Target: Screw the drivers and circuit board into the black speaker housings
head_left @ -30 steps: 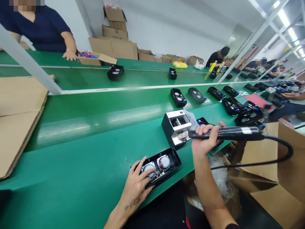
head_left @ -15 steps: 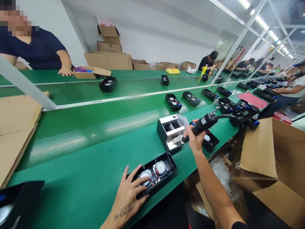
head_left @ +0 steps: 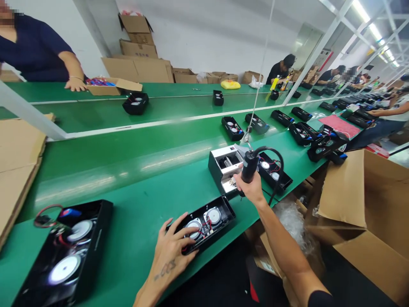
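A black speaker case (head_left: pixel 220 230) with two round speakers and red wires inside lies open side up at the bench's near edge. My left hand (head_left: pixel 175 243) spans its left end, fingers over the top and thumb at the near side, gripping it. My right hand (head_left: pixel 251 187) is wrapped round a black electric screwdriver (head_left: pixel 249 164), held almost upright with its cable looping off to the right. Its tip is hidden behind my hand. Just behind it stands a screw feeder (head_left: pixel 220 152) with a white top and dark sides.
Another open speaker case (head_left: pixel 79 251) lies at the front left, and one (head_left: pixel 271 170) right of the feeder. Several more cases stand along the green bench (head_left: pixel 143 170). A large cardboard box (head_left: pixel 341 192) is at the right. A co-worker (head_left: pixel 41 47) leans at the far left.
The screwdriver has swung from slanting to nearly upright, and my right hand has moved slightly left from the feeder's front. The case at front left has come further into view. My left hand stays on its case.
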`<state>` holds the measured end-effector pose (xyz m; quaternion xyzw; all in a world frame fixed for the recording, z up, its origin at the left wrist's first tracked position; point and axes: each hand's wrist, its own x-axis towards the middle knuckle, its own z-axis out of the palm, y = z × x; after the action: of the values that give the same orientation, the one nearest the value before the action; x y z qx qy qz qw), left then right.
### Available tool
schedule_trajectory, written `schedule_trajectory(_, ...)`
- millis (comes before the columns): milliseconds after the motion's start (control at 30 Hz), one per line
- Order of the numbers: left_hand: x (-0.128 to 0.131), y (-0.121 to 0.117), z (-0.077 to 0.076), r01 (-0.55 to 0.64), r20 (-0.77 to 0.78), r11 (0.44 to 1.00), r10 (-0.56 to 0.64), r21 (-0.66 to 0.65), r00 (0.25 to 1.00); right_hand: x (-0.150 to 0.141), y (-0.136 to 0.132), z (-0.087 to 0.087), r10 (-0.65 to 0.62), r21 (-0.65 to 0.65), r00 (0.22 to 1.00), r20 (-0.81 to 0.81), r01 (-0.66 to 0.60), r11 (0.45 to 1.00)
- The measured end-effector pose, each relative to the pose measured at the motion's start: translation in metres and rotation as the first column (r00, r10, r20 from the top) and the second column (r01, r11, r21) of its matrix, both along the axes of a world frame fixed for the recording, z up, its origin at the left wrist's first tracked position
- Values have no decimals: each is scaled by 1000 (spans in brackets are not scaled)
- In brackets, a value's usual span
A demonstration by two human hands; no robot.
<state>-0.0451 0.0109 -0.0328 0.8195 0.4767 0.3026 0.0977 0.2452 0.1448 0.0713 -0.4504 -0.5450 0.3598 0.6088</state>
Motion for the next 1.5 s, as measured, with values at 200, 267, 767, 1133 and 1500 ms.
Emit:
schedule_trajectory(200,0,0,12,14,-23,993,-17,-117,1000,-12,-52,14,127,-13,968,-214,-133,991)
schedule_trajectory(267,1,-1,16,23,-22,989,-26,-145,999,-27,-69,17,207,32,933,-294,-207,978)
schedule_trajectory(767,5,-6,20,18,-5,980,-19,-199,1000,-113,-101,-12,482,147,857,-181,-461,875)
schedule_trajectory(1133,8,-7,21,4,-3,992,-5,-128,1000,-121,-102,-20,476,95,878,-47,-471,877)
schedule_trajectory(1500,9,-9,18,-14,-15,997,13,-75,1000,-116,-101,-9,472,44,855,216,-492,870)
